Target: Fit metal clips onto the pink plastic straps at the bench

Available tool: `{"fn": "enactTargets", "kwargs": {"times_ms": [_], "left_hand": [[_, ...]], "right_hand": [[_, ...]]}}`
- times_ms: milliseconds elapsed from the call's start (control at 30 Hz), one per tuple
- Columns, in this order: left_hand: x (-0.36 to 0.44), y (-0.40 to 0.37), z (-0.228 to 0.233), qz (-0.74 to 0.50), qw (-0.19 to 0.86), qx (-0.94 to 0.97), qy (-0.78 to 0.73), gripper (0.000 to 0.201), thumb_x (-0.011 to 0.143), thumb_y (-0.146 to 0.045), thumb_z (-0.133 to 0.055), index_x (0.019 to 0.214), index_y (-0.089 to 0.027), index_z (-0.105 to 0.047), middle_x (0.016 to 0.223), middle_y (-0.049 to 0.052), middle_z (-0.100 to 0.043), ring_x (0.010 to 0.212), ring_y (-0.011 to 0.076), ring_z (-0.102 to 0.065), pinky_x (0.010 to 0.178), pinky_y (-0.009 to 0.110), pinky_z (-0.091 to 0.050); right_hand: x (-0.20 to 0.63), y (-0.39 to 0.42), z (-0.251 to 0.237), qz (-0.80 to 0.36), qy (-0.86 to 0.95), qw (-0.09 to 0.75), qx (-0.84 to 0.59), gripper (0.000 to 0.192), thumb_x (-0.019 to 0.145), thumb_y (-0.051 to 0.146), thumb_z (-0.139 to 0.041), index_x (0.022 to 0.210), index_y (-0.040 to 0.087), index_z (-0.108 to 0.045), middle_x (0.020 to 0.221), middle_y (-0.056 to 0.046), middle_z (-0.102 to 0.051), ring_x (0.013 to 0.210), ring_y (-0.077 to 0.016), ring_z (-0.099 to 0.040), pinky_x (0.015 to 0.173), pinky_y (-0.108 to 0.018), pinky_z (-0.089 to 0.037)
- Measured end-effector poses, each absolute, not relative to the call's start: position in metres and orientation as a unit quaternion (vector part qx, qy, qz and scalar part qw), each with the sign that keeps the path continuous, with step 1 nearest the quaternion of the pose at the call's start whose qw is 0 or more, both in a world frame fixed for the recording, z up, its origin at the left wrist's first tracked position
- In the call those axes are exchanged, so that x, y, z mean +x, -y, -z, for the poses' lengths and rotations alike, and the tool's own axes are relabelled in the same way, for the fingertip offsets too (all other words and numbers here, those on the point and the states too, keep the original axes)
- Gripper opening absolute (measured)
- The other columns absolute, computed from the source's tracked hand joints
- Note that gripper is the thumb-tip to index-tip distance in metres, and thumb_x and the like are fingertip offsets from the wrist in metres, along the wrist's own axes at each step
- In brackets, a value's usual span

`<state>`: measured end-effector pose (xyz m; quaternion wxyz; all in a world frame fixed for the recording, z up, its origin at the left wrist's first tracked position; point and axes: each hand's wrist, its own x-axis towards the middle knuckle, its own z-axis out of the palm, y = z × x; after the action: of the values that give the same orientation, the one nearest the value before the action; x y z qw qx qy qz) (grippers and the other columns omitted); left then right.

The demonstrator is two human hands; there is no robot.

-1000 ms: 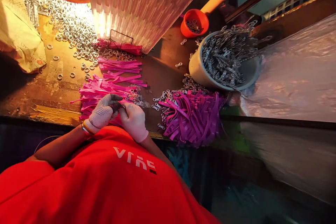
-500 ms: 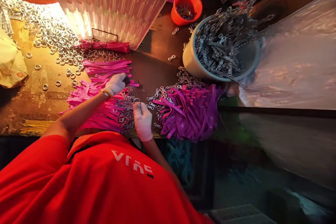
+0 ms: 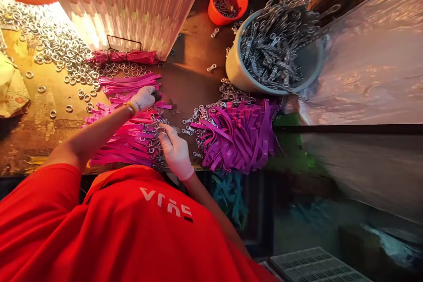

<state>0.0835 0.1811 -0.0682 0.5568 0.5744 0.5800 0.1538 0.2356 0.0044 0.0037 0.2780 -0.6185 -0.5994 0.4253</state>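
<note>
My left hand, in a knitted white glove with dark fingertips, is bent over pink straps spread across the bench. Its fingers are curled downward, hiding whatever they grip. My right hand, in a pale glove, reaches in from the lower right. Its thumb and forefinger close around a small metal ring at the metal-fitted ends of the straps. Above my left hand lies a separate row of pink straps. To the right of my right hand is a heap of purple straps with metal links beside it.
Loose metal rings cover the bench's upper left, below a ribbed translucent panel. A grey bucket full of metal link strips stands at upper right, near an orange cup of rings. A plastic-covered surface lies farther right.
The view has shifted slightly. My right hand has moved a little left toward the metal-fitted strap ends, its fingers stretched farther forward. My left hand stays over the pink straps.
</note>
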Motion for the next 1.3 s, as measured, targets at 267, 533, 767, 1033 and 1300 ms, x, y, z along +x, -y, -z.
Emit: {"fn": "enactTargets", "kwargs": {"times_ms": [267,533,767,1033,1300], "left_hand": [[0.029,-0.063,-0.016,-0.279,0.708,0.408,-0.504,0.027,0.085,-0.038,-0.071,0.078,-0.015,-0.057,0.061,-0.001,-0.055,0.041,0.0055,-0.040,0.039,0.020,-0.027],[0.024,-0.012,-0.025,-0.283,0.630,0.472,-0.548,0.028,0.090,-0.038,-0.063,0.074,-0.017,-0.054,0.053,-0.004,-0.048,0.041,0.0070,-0.041,0.041,0.021,-0.029],[0.021,0.012,-0.026,-0.253,0.543,0.614,-0.514,0.033,0.095,-0.042,-0.057,0.077,-0.015,-0.059,0.065,0.000,-0.057,0.058,0.0102,-0.047,0.055,0.023,-0.035],[0.017,0.026,-0.003,-0.142,0.482,0.741,-0.446,0.027,0.099,-0.030,-0.050,0.084,-0.014,-0.064,0.080,0.004,-0.071,0.069,0.0151,-0.058,0.064,0.026,-0.040],[0.017,0.032,0.016,-0.152,0.533,0.703,-0.445,0.021,0.094,-0.029,-0.052,0.085,-0.015,-0.065,0.076,0.004,-0.068,0.068,0.0159,-0.060,0.062,0.025,-0.043]], "right_hand": [[0.216,-0.024,-0.014,-0.265,0.747,0.145,-0.592,0.037,0.104,0.025,-0.044,0.131,0.017,-0.067,0.120,-0.011,-0.076,0.108,-0.0222,-0.069,0.094,-0.030,-0.048],[0.198,-0.005,-0.041,-0.097,0.851,-0.058,-0.514,0.037,0.105,0.025,-0.039,0.127,0.015,-0.067,0.098,-0.012,-0.073,0.083,-0.0221,-0.065,0.069,-0.032,-0.034],[0.201,0.017,-0.037,-0.059,0.857,-0.040,-0.511,0.033,0.104,0.025,-0.042,0.121,0.015,-0.068,0.093,-0.010,-0.072,0.078,-0.0201,-0.060,0.068,-0.033,-0.030],[0.211,0.046,-0.009,-0.025,0.877,-0.016,-0.479,0.031,0.102,0.022,-0.044,0.116,0.012,-0.069,0.082,-0.009,-0.069,0.071,-0.0194,-0.056,0.064,-0.034,-0.027],[0.210,0.044,-0.013,-0.091,0.852,-0.008,-0.516,0.034,0.104,0.023,-0.044,0.128,0.013,-0.066,0.099,-0.012,-0.074,0.087,-0.0217,-0.065,0.076,-0.032,-0.041]]}}
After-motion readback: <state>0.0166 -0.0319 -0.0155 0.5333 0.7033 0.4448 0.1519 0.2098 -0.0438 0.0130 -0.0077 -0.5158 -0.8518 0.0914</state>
